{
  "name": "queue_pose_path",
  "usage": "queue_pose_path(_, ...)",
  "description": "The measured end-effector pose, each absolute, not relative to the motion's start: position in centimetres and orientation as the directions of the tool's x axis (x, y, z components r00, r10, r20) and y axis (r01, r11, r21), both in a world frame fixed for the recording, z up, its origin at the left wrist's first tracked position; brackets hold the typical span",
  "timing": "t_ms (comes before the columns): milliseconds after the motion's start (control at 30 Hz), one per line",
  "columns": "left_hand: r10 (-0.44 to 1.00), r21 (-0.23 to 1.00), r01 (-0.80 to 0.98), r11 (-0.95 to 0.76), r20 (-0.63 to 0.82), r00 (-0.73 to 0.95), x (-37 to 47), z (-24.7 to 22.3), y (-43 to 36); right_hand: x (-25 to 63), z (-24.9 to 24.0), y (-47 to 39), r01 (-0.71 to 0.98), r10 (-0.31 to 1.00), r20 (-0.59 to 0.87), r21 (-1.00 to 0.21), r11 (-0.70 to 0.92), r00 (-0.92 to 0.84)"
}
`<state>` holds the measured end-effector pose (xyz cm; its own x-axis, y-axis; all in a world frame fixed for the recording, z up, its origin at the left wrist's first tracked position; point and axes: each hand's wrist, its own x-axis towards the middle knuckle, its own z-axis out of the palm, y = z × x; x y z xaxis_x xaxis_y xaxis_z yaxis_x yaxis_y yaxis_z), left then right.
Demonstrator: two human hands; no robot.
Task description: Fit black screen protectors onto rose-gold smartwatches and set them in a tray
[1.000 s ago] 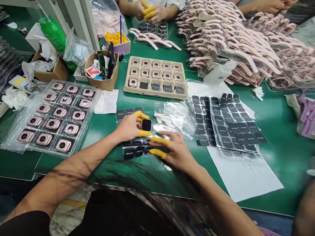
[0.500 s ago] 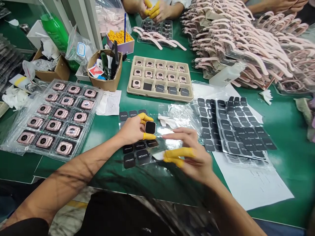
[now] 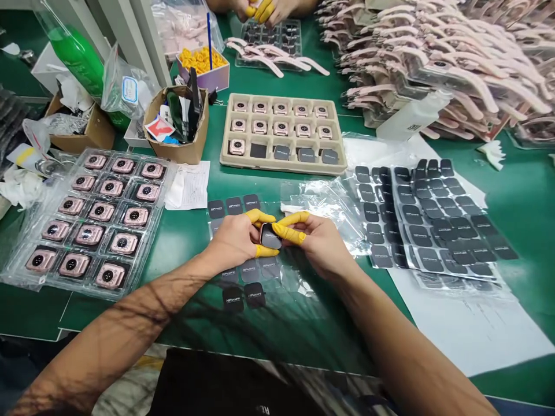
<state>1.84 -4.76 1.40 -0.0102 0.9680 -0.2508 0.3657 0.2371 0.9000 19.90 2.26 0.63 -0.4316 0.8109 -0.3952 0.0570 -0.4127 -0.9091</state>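
My left hand (image 3: 238,240), with yellow finger covers, grips a square watch face (image 3: 269,236) by its sides. A dark printed film lies over the watch's screen, and my right hand (image 3: 310,234) pinches the film's upper right edge between covered fingertips. Beneath both hands a clear sheet of dark square films (image 3: 234,205) rests on the green table. Behind them stands a beige tray (image 3: 281,166) of watch faces; most show their backs, while several in the front row lie dark side up. On the left is a clear tray (image 3: 150,231) of pink watch faces.
More film sheets (image 3: 429,231) and white paper (image 3: 468,329) lie to the right. Pink straps (image 3: 416,52) are piled at the back right, near a white bottle (image 3: 414,118). A cardboard box (image 3: 182,147) stands back left. Another person's hands (image 3: 264,10) work at the top.
My right hand has moved left and up to the watch, bringing a dark film onto its screen. My left hand still holds the watch. The view has shifted slightly.
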Motion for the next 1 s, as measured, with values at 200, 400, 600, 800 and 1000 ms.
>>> queue_pose_path(200,0.961,0.884,0.39,0.258,-0.276,-0.01,2.0,1.6,-4.7,19.8,0.6,2.2,0.05,0.818,-0.405,-0.905,-0.423,-0.407)
queue_pose_path(400,0.966,0.888,0.39,0.242,-0.257,-0.013,1.9,1.2,-4.7,19.8,0.5,2.2,0.043,0.829,-0.41,-0.903,-0.426,-0.38)
queue_pose_path(600,0.969,0.887,0.401,0.229,-0.245,-0.012,1.8,1.0,-4.7,19.7,0.5,2.0,0.069,0.826,-0.409,-0.907,-0.416,-0.387)
queue_pose_path(800,0.962,0.901,0.34,0.267,-0.272,-0.034,1.9,1.1,-4.7,19.9,-0.1,1.7,0.09,0.893,-0.314,-0.949,-0.301,-0.322)
queue_pose_path(1000,0.943,0.944,-0.208,0.254,-0.29,-0.165,0.8,1.4,-4.4,20.0,-1.6,1.1,0.349,0.811,0.202,-0.827,0.442,-0.548)
